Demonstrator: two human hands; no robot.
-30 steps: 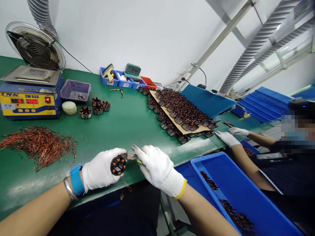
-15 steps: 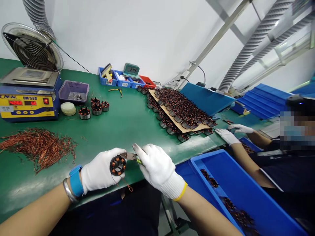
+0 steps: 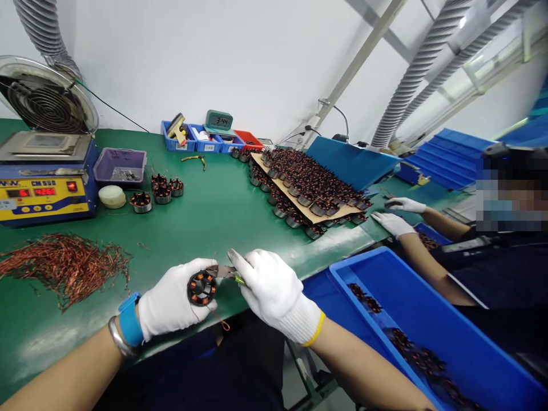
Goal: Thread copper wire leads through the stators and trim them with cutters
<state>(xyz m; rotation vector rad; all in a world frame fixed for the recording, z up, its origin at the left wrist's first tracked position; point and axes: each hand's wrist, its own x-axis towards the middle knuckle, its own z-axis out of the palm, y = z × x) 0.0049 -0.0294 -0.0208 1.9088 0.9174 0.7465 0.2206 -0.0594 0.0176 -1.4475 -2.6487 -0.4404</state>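
My left hand (image 3: 173, 297), in a white glove, is closed around a motor stator (image 3: 201, 288), a black ring with copper windings. A looped copper wire hangs from the stator's lower side, and a thin wire end sticks up at its top. In my gloved right hand (image 3: 272, 291) are wire cutters (image 3: 225, 272) with a green handle. Their jaws meet the stator's upper right edge; whether they grip a wire there is too small to tell. Both hands are held over the front edge of the green table (image 3: 214, 217).
Left lie cut copper wires (image 3: 68, 265), a soldering pot (image 3: 47, 182), a purple bin (image 3: 120, 165) and several stators (image 3: 162, 188). Many stators (image 3: 312, 180) stand on cardboard at the back right. A blue crate (image 3: 385, 285) sits at right, beside a co-worker's gloved hands (image 3: 394, 224).
The view has shifted slightly, so the table's contents appear a little further left. A thin wire end now stands up above the stator. Both hands keep nearly the same hold.
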